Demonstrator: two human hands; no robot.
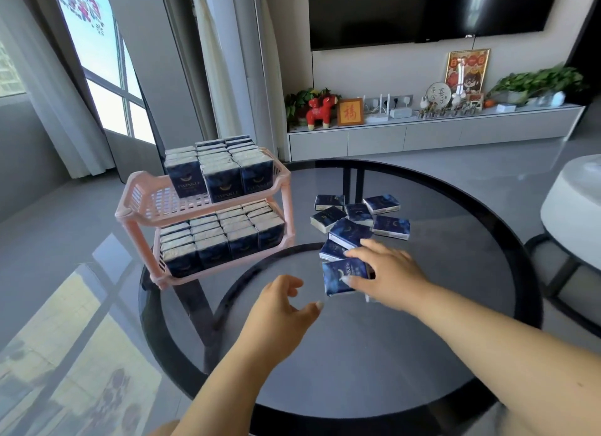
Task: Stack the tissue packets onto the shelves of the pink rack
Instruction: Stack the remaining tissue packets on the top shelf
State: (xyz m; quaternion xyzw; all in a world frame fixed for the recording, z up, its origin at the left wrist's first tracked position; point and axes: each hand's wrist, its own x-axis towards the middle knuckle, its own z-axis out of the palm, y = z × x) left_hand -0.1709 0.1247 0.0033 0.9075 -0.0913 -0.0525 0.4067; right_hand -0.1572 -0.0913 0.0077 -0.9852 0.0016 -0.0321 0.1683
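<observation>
A pink two-shelf rack (136, 205) stands at the left edge of a round dark glass table (439, 322). Both shelves hold rows of upright dark blue tissue packets (221, 179); the front left of the upper shelf is bare. Several loose blue packets (351, 231) lie in a pile to the right of the rack. My right hand (387, 273) pinches the nearest packet (341, 279) between thumb and fingers, tilting it up off the glass. My left hand (279, 309) hovers over the table in front of the rack, fingers loosely curled, holding nothing.
A white round side table (572, 208) stands to the right. Behind the table run a low TV cabinet (422, 136) with ornaments and plants, and a wall-mounted TV (422, 10). Curtains and a window are at the left.
</observation>
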